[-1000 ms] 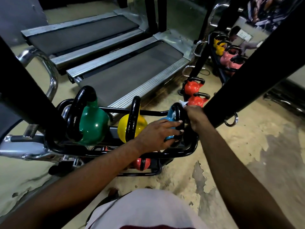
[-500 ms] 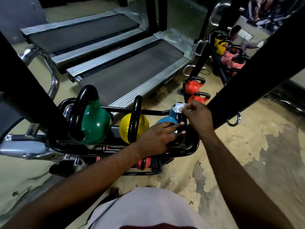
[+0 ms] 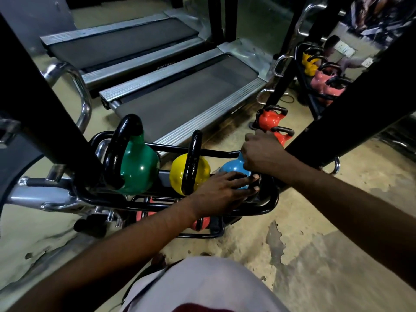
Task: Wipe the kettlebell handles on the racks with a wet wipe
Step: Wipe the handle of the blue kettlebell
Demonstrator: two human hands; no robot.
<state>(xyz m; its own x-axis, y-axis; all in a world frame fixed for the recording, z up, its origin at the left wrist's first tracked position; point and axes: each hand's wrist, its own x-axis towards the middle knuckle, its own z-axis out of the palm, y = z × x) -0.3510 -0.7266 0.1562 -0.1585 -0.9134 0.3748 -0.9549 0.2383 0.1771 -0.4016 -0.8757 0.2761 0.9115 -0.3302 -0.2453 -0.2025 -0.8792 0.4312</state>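
A black tube rack (image 3: 271, 204) holds a green kettlebell (image 3: 137, 167), a yellow kettlebell (image 3: 177, 174) and a blue kettlebell (image 3: 231, 168), each with a black handle. My left hand (image 3: 225, 190) lies flat on the blue kettlebell's near side, fingers straight and reaching the rack's right end. My right hand (image 3: 263, 154) is curled over the top of the blue kettlebell's handle and covers it. The wet wipe is hidden under that hand.
Red kettlebells (image 3: 270, 119) stand on the floor beyond the rack, and another red one (image 3: 201, 222) sits on the lower shelf. Two treadmills (image 3: 180, 97) lie behind. Black slanted posts (image 3: 360, 102) cross at right and left. A mirror (image 3: 324, 82) reflects another rack.
My right hand has slid up and over the top of the blue kettlebell's handle, and the white wipe seen at its fingertips is now covered. My left hand stays on the blue kettlebell.
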